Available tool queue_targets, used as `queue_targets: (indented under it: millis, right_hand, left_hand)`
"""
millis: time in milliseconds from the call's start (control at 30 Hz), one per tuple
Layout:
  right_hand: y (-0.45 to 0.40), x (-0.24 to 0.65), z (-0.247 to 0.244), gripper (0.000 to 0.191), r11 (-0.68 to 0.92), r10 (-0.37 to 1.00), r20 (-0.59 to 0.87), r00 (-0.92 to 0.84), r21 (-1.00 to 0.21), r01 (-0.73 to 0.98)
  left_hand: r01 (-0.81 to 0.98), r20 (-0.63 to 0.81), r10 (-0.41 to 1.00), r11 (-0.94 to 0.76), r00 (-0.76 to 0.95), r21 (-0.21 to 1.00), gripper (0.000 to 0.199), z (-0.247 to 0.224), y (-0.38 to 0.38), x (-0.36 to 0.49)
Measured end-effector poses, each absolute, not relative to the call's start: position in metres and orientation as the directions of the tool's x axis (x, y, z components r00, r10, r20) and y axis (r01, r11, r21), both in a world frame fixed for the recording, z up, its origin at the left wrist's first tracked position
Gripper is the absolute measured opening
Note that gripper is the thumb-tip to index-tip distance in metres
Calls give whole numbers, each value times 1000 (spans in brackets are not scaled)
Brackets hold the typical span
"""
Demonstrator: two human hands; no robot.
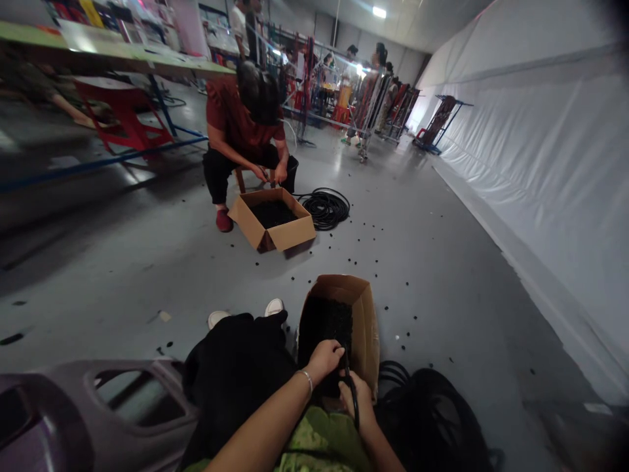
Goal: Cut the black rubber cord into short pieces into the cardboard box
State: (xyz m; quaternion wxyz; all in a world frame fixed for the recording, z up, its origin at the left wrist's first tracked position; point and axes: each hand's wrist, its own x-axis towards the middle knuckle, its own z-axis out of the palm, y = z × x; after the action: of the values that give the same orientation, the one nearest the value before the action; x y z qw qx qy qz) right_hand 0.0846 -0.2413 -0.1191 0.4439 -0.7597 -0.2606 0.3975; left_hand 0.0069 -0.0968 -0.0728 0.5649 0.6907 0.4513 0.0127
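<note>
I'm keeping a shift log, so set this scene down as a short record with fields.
Left hand: fingertips at a slim black length, above the near box
Right hand: holding that length, closer to the wearer
Near box: open cardboard, dark contents
Right of box: black coil
Opposite: co-worker bent forward behind the far box, second coil beside it
Floor: grey, scattered with small black pieces
</note>
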Motion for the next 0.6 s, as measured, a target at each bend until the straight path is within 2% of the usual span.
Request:
queue_targets:
  millis: [133,233,433,600]
  right_hand:
    - [-241,84,-119,52,-465,756,-360,546,-883,63]
    - [-240,86,-113,56,-486,757,-410,509,-874,19]
    - [-240,95,-104,55,-512,785,-499,368,-856,-69]
    - [-244,94,-112,44,-447,800,-384,460,-894,32]
  left_hand:
    - [619,-484,663,39,571,785,23,-68,-97,6]
    - [601,-469,658,32,589,799,18,-69,-97,4]
    - [603,-527,536,42,659,797,14,-74,-99,4]
    - [599,-537,551,81,639,796,12,-73,-97,5]
